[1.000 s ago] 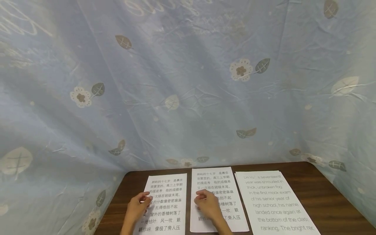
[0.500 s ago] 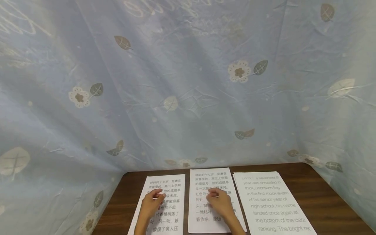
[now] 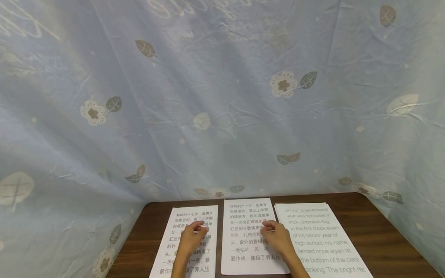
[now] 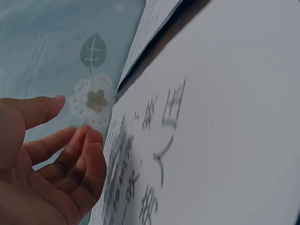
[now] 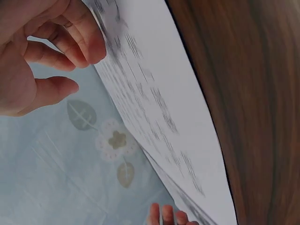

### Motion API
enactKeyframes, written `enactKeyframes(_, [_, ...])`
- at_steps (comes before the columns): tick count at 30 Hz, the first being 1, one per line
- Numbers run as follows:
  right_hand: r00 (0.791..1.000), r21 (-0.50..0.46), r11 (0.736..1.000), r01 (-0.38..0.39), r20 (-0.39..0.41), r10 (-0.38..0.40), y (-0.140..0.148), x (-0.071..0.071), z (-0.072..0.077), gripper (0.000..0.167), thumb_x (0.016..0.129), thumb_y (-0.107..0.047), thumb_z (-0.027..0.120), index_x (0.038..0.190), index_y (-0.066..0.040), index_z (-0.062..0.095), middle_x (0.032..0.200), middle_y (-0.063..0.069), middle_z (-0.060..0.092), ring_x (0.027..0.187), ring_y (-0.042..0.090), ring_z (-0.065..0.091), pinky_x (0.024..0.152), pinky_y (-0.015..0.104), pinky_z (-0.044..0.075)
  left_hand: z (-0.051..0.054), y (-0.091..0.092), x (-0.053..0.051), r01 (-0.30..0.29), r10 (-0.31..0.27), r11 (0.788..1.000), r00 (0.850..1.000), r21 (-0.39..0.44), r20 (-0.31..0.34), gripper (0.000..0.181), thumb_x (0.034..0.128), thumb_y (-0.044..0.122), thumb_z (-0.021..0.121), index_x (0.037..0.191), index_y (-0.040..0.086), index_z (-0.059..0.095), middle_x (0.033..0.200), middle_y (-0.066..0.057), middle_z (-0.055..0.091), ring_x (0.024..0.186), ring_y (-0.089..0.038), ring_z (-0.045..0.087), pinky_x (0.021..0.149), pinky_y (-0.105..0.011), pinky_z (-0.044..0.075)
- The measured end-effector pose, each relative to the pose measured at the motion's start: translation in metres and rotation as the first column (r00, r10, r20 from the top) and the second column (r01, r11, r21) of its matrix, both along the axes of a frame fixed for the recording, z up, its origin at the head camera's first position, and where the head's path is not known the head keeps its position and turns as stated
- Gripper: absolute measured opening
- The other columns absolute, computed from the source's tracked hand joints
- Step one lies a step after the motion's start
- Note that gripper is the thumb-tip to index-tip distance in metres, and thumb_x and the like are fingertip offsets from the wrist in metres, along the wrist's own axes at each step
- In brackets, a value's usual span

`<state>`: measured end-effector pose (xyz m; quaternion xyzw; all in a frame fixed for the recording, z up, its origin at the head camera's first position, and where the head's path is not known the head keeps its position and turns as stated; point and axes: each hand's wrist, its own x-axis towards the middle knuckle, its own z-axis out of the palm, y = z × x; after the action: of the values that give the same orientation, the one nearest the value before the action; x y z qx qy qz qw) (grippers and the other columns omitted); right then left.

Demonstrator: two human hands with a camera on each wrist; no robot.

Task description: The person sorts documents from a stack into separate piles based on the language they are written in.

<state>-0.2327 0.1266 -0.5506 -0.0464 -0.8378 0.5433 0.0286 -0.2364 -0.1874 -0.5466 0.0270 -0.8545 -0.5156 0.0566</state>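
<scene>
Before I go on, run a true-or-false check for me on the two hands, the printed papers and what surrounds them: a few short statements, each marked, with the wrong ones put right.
1. The middle rectangular white paper bears dark Chinese print. True.
2. The bare left hand grips the middle rectangular white paper. False: that hand holds nothing.
3. A pale blue, flower-patterned cloth hangs beyond the dark brown wood-grain table. True.
4. The right-hand rectangular white paper is printed in Chinese. False: its print is in English.
5. The bare right hand holds nothing. True.
</scene>
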Motion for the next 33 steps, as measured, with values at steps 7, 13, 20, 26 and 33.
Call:
enactKeyframes(7, [1.000, 0.037, 0.999, 0.018, 0.000, -0.018, 0.028, 0.000, -0.001, 0.040, 0.094, -0.012, 0.071, 0.128, 0.010, 0.070, 0.102, 0.012, 0.073, 0.082, 0.016, 0.072, 0.067, 0.026, 0.063, -0.001, 0.014, -0.003, 0.046, -0.046, 0.999, 0.999, -0.008, 0.022, 0.051, 0.0997, 0.024, 0.074, 0.139, -0.007, 0.064, 0.110, -0.015, 0.073, 0.080, -0.018, 0.070, 0.064, -0.029, 0.062])
enactKeyframes(13, [0.999, 0.035, 0.999, 0.035, 0.022, -0.035, 0.046, -0.002, 0.002, 0.041, 0.096, -0.013, 0.071, 0.130, 0.011, 0.069, 0.103, 0.014, 0.074, 0.082, 0.016, 0.074, 0.067, 0.027, 0.064, 0.000, 0.027, -0.005, 0.076, -0.076, 0.997, 0.996, -0.020, 0.043, 0.054, 0.0997, 0.026, 0.073, 0.141, -0.007, 0.063, 0.114, -0.016, 0.072, 0.080, -0.019, 0.070, 0.065, -0.030, 0.061])
enactKeyframes(20, [0.997, 0.073, 0.997, 0.036, 0.065, -0.040, 0.057, -0.005, 0.001, 0.045, 0.096, -0.014, 0.070, 0.133, 0.011, 0.067, 0.100, 0.014, 0.074, 0.077, 0.016, 0.073, 0.065, 0.027, 0.063, 0.003, 0.041, -0.004, 0.102, -0.101, 0.995, 0.994, -0.018, 0.047, 0.052, 0.1003, 0.025, 0.071, 0.141, -0.006, 0.064, 0.117, -0.018, 0.072, 0.079, -0.019, 0.070, 0.063, -0.030, 0.060])
enactKeyframes(26, [0.997, 0.109, 0.994, 0.020, 0.066, -0.027, 0.060, -0.005, -0.002, 0.043, 0.095, -0.014, 0.071, 0.130, 0.011, 0.069, 0.095, 0.011, 0.075, 0.073, 0.017, 0.071, 0.064, 0.027, 0.062, 0.003, 0.053, -0.004, 0.098, -0.098, 0.995, 0.993, -0.003, 0.059, 0.052, 0.0993, 0.024, 0.072, 0.139, -0.008, 0.064, 0.114, -0.017, 0.071, 0.082, -0.019, 0.070, 0.065, -0.030, 0.060])
enactKeyframes(33, [0.999, 0.168, 0.986, -0.006, 0.052, -0.002, 0.060, -0.007, -0.004, 0.043, 0.094, -0.016, 0.072, 0.128, 0.011, 0.070, 0.091, 0.006, 0.075, 0.069, 0.014, 0.069, 0.061, 0.026, 0.059, -0.002, 0.059, -0.009, 0.070, -0.067, 0.993, 0.997, -0.092, 0.044, 0.049, 0.0978, 0.025, 0.074, 0.134, -0.007, 0.069, 0.102, -0.008, 0.072, 0.087, -0.016, 0.066, 0.071, -0.032, 0.058])
